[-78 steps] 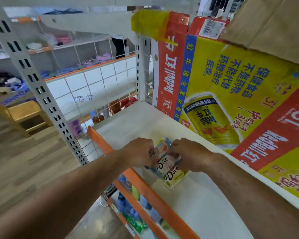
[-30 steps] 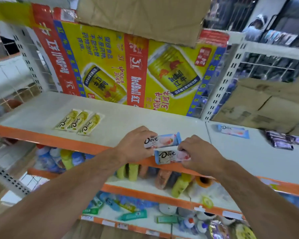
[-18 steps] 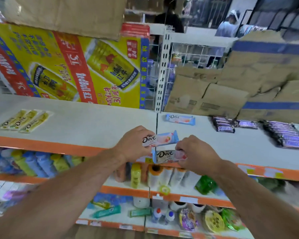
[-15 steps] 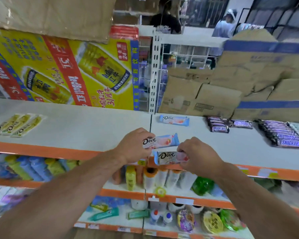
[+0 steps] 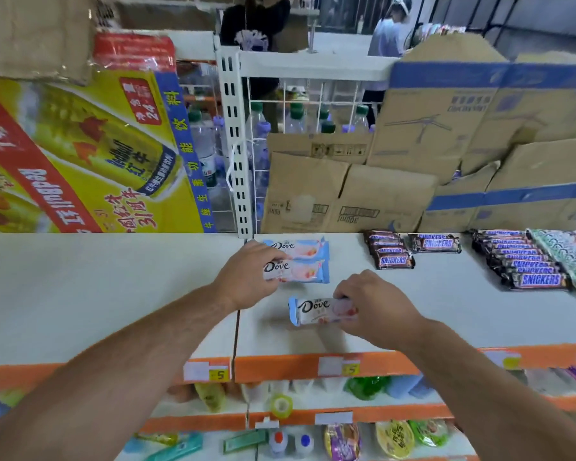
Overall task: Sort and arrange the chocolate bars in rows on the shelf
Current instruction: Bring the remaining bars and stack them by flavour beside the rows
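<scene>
Chocolate bars (image 5: 308,261): three pale ones on the white shelf (image 5: 113,294).
Back bar (image 5: 296,248): flat, just beyond the left fingertips.
Left hand (image 5: 246,277): fingers curled on the middle bar (image 5: 301,271), which touches the back one.
Right hand (image 5: 376,307): fingers pinching the front bar (image 5: 315,311) (lifted or resting, unclear).
Right of the fingers: dark bars (image 5: 391,252) in rows, apart.
Beyond: cardboard boxes (image 5: 346,194), yellow carton (image 5: 80,154).

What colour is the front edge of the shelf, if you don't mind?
The shelf edge is orange, clearest in the head view.
</scene>
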`<state>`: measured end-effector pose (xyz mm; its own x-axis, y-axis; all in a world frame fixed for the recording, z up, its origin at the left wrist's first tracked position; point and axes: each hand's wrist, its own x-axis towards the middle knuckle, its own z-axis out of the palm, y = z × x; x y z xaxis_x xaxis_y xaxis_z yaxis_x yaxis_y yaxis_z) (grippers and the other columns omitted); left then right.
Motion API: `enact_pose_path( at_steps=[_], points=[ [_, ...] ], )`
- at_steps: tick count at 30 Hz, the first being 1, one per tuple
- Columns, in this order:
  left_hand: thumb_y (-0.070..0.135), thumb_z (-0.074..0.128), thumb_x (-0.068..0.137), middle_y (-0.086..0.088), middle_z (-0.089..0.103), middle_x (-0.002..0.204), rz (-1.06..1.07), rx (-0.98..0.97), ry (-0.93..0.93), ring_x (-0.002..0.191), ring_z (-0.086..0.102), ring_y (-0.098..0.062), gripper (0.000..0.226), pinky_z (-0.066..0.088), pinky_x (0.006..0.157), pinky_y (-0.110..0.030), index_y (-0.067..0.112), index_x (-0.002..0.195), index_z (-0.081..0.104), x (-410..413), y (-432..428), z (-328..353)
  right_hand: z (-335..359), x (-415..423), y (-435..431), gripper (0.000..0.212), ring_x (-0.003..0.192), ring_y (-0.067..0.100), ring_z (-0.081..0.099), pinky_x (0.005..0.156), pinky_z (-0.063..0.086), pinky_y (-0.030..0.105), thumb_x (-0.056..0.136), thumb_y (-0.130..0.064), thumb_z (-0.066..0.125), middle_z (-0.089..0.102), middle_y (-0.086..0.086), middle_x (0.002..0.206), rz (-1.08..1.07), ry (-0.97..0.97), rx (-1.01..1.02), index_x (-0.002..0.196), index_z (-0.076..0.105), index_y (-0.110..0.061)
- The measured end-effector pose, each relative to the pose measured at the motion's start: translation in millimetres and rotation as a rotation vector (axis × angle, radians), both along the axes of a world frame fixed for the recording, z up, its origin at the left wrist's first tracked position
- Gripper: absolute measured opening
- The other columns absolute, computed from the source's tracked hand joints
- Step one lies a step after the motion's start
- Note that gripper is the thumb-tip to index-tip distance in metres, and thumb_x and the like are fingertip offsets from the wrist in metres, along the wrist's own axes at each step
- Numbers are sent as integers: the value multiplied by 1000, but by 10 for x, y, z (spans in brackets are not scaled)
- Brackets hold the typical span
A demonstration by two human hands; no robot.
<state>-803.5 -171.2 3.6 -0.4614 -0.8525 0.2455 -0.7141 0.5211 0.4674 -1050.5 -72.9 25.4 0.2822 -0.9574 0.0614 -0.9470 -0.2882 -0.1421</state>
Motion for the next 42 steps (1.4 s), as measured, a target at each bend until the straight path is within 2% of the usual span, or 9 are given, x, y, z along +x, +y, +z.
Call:
enact_pose_path(
  at_steps=[5, 10, 13, 17, 19, 23, 30, 36, 42],
  points=[
    [18, 76, 73, 18, 50, 101, -20, 32, 58, 107, 47, -6, 46, 33, 90, -13, 24, 117, 64, -113, -460, -106, -50, -28, -420, 29, 88, 16, 47, 67, 39, 27, 69, -31, 65, 58, -4, 89, 1, -12, 40, 97, 63, -22],
    [13, 75, 72, 15, 52, 98, -52, 3, 81, 100, 48, -6, 41, 36, 89, -15, 22, 111, 67, -122, -762, -240, -134, 9, -741, 29, 90, 17, 48, 67, 32, 23, 71, -34, 64, 60, -5, 92, -10, 29, 45, 99, 63, -24],
    [13, 75, 70, 11, 59, 107, -71, -8, 134, 108, 46, -11, 40, 33, 97, -15, 22, 109, 68, -101, -825, -410, -178, 35, -824, 29, 91, 17, 50, 68, 35, 23, 72, -33, 64, 62, -6, 93, -22, 28, 63, 100, 64, -24],
    [15, 75, 70, 13, 57, 117, -51, 37, 211, 113, 42, -4, 40, 30, 100, -13, 22, 109, 68, -98, -854, -474, -197, 41, -876, 29, 91, 15, 48, 71, 40, 24, 73, -32, 65, 61, -8, 95, -26, 3, 110, 100, 63, -25],
    [15, 76, 70, 14, 59, 114, -59, 56, 231, 111, 44, -2, 38, 33, 99, -14, 21, 106, 68, -109, -857, -447, -189, 43, -909, 29, 91, 13, 47, 73, 43, 26, 73, -32, 65, 60, -9, 96, -30, -6, 151, 100, 63, -25],
    [18, 77, 69, 20, 53, 108, -47, 89, 227, 109, 42, 3, 41, 26, 94, -2, 24, 108, 65, -113, -828, -427, -204, 48, -974, 28, 91, 13, 48, 73, 45, 27, 69, -29, 65, 61, -10, 96, -30, -23, 192, 97, 62, -26],
    [22, 77, 72, 18, 54, 109, -47, 64, 190, 109, 44, -1, 37, 34, 95, -15, 24, 107, 64, -116, -826, -434, -236, 3, -1007, 29, 88, 13, 48, 74, 48, 32, 65, -32, 65, 61, -9, 92, -39, -51, 224, 92, 62, -26],
    [29, 81, 72, 17, 51, 112, -49, 99, 179, 111, 41, -1, 43, 30, 96, -14, 26, 111, 64, -103, -806, -398, -218, 20, -997, 26, 88, 13, 47, 75, 47, 30, 66, -30, 68, 59, -9, 92, -55, -58, 246, 91, 62, -27],
    [32, 74, 73, 14, 41, 118, 19, 214, 175, 116, 43, -6, 61, 36, 100, -20, 31, 128, 47, -64, -775, -381, -154, 53, -1031, 30, 94, 13, 48, 78, 49, 33, 69, -34, 68, 59, -10, 98, -50, 13, 296, 97, 61, -28]
  ],
)
